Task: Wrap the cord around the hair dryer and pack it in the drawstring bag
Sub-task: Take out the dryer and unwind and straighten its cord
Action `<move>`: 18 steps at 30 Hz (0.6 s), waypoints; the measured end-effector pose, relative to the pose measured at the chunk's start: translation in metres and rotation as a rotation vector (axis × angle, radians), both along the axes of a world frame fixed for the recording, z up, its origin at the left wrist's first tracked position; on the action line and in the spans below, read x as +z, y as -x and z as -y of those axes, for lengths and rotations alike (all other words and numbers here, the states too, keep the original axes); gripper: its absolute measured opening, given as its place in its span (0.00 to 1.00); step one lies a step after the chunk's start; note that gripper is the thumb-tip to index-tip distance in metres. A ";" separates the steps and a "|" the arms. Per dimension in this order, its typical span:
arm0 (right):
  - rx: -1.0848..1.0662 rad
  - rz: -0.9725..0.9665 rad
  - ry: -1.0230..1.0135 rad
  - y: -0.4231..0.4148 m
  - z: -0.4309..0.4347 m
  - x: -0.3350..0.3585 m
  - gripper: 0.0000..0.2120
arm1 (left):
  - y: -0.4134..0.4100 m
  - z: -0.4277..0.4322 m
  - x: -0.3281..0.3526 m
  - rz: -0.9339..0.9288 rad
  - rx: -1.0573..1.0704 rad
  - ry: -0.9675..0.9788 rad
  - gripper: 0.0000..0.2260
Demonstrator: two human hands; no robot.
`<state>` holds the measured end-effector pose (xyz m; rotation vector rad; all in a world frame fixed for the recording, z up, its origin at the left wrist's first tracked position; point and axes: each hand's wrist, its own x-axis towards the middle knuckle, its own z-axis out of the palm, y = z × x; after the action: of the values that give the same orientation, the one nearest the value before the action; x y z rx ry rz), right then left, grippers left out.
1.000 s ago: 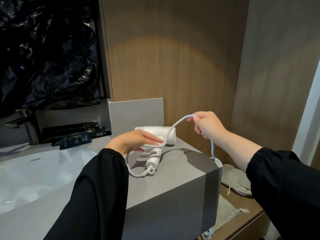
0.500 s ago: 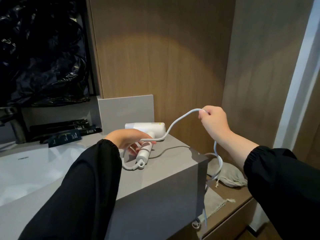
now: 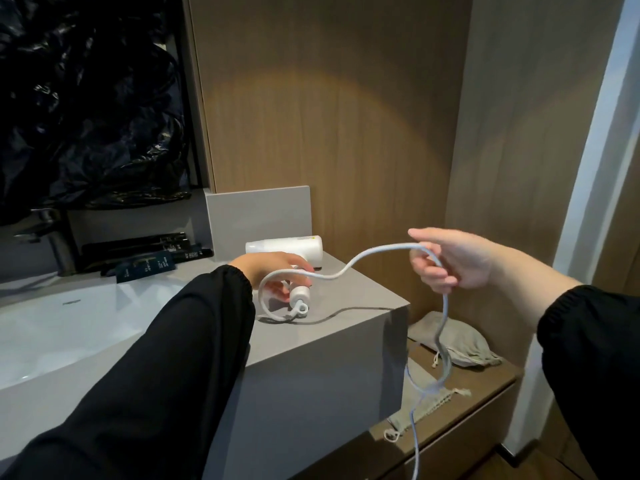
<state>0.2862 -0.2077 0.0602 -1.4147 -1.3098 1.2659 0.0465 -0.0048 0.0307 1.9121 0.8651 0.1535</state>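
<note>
Hair dryer: white, smooth plastic, cylindrical barrel lying on its side at the back right of the counter, handle pointing toward the camera. Left grip covers most of the handle, fingers curled round it; only the rounded handle end shows below the hand.

Cord: white, round, fairly stiff. It leaves the handle end, loops out to the left, crosses over the left fingers, then rises in an S-curve to the right grip. The right grip is raised off the counter to the right, lower fingers closed round the cord, one finger extended. From there the cord hangs past the counter's right edge and runs out at the bottom of the view.

The hanging cord crosses in front of two beige, coarse-woven drawstring bags on a lower wooden shelf: a plump bag at the back and a flat bag nearer.

Counter: matte grey, sharp-cornered block. To its left, a white basin, a dark metal faucet, and dark sachets against the back. Crinkled, glossy black plastic sheet above. Wood-grain panels behind.
</note>
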 end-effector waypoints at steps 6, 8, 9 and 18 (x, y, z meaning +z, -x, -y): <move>0.397 0.252 0.268 0.025 -0.002 -0.008 0.21 | -0.001 0.010 -0.008 0.050 0.109 -0.069 0.15; 0.437 0.389 0.371 0.036 -0.004 -0.012 0.17 | -0.002 0.013 -0.011 0.075 0.169 -0.049 0.15; 0.407 0.499 0.422 0.041 -0.004 -0.014 0.15 | -0.003 0.014 -0.012 0.078 0.194 -0.054 0.15; -0.330 0.813 0.056 0.016 0.013 -0.020 0.10 | -0.012 0.017 -0.023 -0.189 0.276 -0.579 0.14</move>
<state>0.2704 -0.2203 0.0397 -2.2001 -1.4494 0.5033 0.0584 -0.0223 0.0077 2.3560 1.3186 0.4342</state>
